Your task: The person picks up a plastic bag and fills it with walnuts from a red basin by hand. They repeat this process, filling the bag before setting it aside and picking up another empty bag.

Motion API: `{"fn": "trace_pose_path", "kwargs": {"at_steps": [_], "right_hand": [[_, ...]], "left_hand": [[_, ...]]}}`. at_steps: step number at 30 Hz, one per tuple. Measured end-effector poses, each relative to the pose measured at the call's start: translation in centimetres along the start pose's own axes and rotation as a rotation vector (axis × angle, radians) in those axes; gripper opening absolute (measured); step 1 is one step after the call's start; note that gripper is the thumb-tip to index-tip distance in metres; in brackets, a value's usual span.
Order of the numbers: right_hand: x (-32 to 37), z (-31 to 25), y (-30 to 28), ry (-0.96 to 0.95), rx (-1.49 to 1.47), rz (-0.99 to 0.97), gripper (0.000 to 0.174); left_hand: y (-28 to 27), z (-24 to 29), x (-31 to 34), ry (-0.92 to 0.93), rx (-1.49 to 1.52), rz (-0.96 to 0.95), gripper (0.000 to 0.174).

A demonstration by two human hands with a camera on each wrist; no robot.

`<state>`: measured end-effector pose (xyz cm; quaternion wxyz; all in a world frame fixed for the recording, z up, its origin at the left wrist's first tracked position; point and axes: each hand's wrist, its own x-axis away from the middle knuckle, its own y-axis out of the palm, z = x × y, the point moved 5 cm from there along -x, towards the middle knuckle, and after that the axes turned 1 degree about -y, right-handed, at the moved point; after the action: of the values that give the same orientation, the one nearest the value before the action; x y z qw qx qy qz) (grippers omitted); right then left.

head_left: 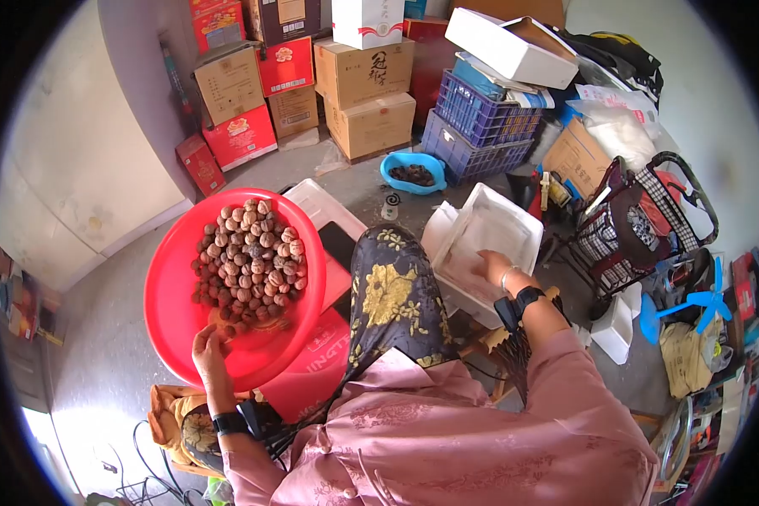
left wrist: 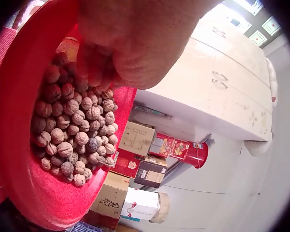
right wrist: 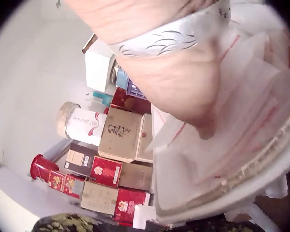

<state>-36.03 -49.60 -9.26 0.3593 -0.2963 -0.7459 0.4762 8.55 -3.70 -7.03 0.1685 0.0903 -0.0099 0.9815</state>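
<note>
A red basin (head_left: 170,287) holds a heap of walnuts (head_left: 253,261). My left hand (head_left: 209,356) is inside its near rim; in the left wrist view the same hand (left wrist: 130,43) has its fingers bent close above the walnuts (left wrist: 79,116), and whether they hold one is hidden. My right hand (head_left: 496,268) reaches into a white foam box (head_left: 521,221). Thin white bags with red lines (right wrist: 241,116) line that box in the right wrist view, where one fingertip of my right hand (right wrist: 183,89) touches them and the other fingers are hidden.
A blue basin (head_left: 413,173) with dark pieces stands on the floor ahead. Cartons (head_left: 367,72) and purple crates (head_left: 481,114) are stacked behind it. On the right are a wheeled cart (head_left: 616,228) and a blue fan (head_left: 707,301). A red box (head_left: 316,363) stands beneath the red basin.
</note>
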Motion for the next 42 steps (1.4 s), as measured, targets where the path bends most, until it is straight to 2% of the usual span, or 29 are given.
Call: {"fn": "trace_pose_path", "kwargs": {"at_steps": [3,8,12,15,17,21,24,26,27,29,30,32,39,42], "right_hand": [[0.2,0.4,-0.6,0.099,-0.174,-0.047,0.056],[-0.1,1.3,-0.8,0.068,-0.031,0.024,0.054],[1.3,-1.2,-1.5,0.043,0.054,-0.016,0.050],[1.1,-1.3,-1.4,-0.022,0.077,0.051,0.041],[0.2,0.3,-1.5,0.035,0.056,0.146,0.032],[0.0,2.0,-2.4,0.038,0.015,0.265,0.027],[0.2,2.3,-2.8,0.080,-0.092,0.247,0.026],[0.6,1.5,-2.4,0.102,0.043,0.108,0.033],[1.1,1.0,-2.3,0.101,0.044,0.108,0.033],[2.1,-0.4,-1.3,0.062,-0.033,0.007,0.047],[2.7,-1.3,-1.4,0.061,-0.033,0.007,0.047],[3.6,-3.0,-1.5,0.048,0.149,-0.028,0.059],[1.3,0.9,-0.9,0.103,0.033,0.009,0.046],[0.7,2.2,-0.8,0.184,-0.053,-0.082,0.043]], "left_hand": [[-0.3,-0.4,-0.4,0.003,-0.010,-0.018,0.022],[-0.6,-0.8,-0.8,0.002,-0.009,-0.024,0.022],[-0.7,-0.8,-0.7,0.008,0.001,-0.026,0.021],[-0.8,-1.0,-0.8,-0.003,0.011,-0.032,0.021],[-0.7,-0.9,-0.7,-0.001,0.008,-0.017,0.021],[-0.7,-0.9,-0.8,0.011,0.025,-0.025,0.021],[-0.7,-0.8,-0.8,0.013,0.002,-0.006,0.020],[-0.6,-0.7,-0.7,0.010,0.004,-0.001,0.020],[-0.6,-0.7,-0.7,0.009,0.006,0.005,0.020],[-0.5,-0.5,-0.5,0.010,0.017,0.001,0.020],[-0.4,-0.4,-0.5,0.012,0.027,-0.006,0.020],[-0.2,-0.1,-0.2,0.017,0.022,-0.007,0.020],[-0.6,-0.7,-0.6,0.022,0.009,-0.026,0.020],[-0.5,-0.5,-0.4,0.020,0.013,-0.021,0.020]]}}
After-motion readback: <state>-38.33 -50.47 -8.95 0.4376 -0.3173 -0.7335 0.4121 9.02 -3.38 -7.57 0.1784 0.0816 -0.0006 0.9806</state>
